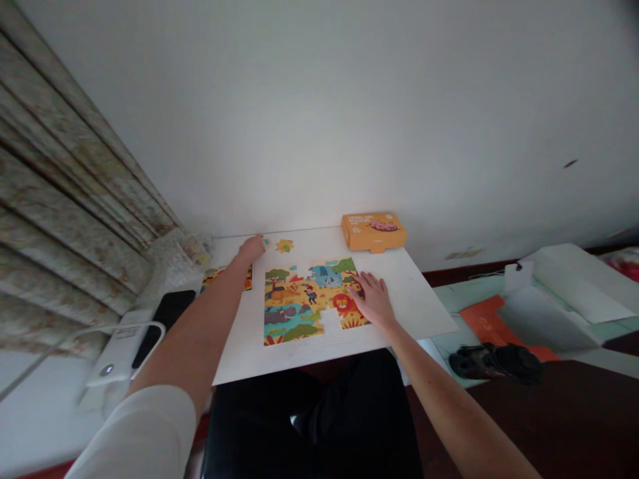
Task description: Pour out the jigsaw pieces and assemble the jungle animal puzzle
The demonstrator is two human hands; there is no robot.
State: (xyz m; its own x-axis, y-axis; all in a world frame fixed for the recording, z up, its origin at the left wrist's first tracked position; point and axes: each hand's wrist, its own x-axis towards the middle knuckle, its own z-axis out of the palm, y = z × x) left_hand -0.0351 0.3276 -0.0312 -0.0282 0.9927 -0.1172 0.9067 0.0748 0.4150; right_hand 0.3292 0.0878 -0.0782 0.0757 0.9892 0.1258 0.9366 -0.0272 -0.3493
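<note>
A jigsaw puzzle (294,296) with animals in a savanna scene lies on the white table, largely joined. It has gaps along its upper edge and at its lower right. My right hand (375,299) rests open on its right edge, fingers spread beside the lion. At the table's far left, my left hand (253,248) has its fingers closed at a small pale puzzle piece (266,242); the fingertips are partly hidden. Just right of that lies a loose yellow-green puzzle piece (285,246). A colourful card (248,278) shows partly from under my left forearm.
An orange puzzle box (374,231) stands at the back right of the table (419,293), near the wall. Bubble wrap (174,266), a black phone-like object (164,319) and a white corded device (117,349) lie left. Black shoes (494,361) are on the right.
</note>
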